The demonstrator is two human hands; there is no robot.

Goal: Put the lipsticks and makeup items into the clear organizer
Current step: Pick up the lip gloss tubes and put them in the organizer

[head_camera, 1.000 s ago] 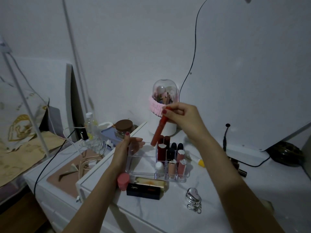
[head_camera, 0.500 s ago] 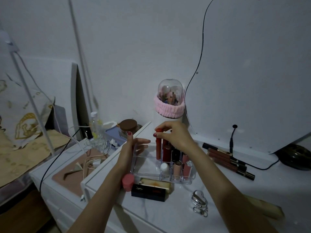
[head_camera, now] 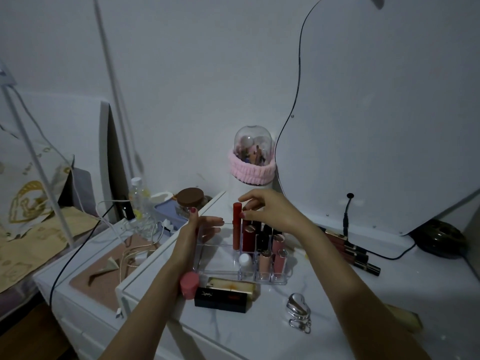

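Mirror (head_camera: 376, 113): large, curved outline, leaning at the back right of the dresser top.
Dresser top (head_camera: 259, 328): white, marbled; carries all items below.
Clear organizer (head_camera: 218, 258): near the top's left edge, toward the back; open tray section on its left, small cells on its right holding upright lipsticks (head_camera: 271, 258), caps up.
Black box (head_camera: 220, 298): lying flat, just in front of the organizer, a gold one touching behind it.
Lip gloss tubes (head_camera: 350, 252): dark, lying flat in a row toward the back right, long axes running left-to-right; well apart from the organizer.
Left hand (head_camera: 197, 229): fingers spread and relaxed against the organizer's left wall, seemingly steadying it; contact is hard to confirm through the clear plastic.
Right hand (head_camera: 270, 211): fingers loosened, thumb tip touching or just beside the red tube, gripping nothing.
Red lip tube (head_camera: 236, 227): standing upright, long axis vertical, cap up, in the organizer at the tray's right edge.
Silver clip (head_camera: 298, 311): front centre.
Pink cap (head_camera: 189, 284): beside the left forearm.
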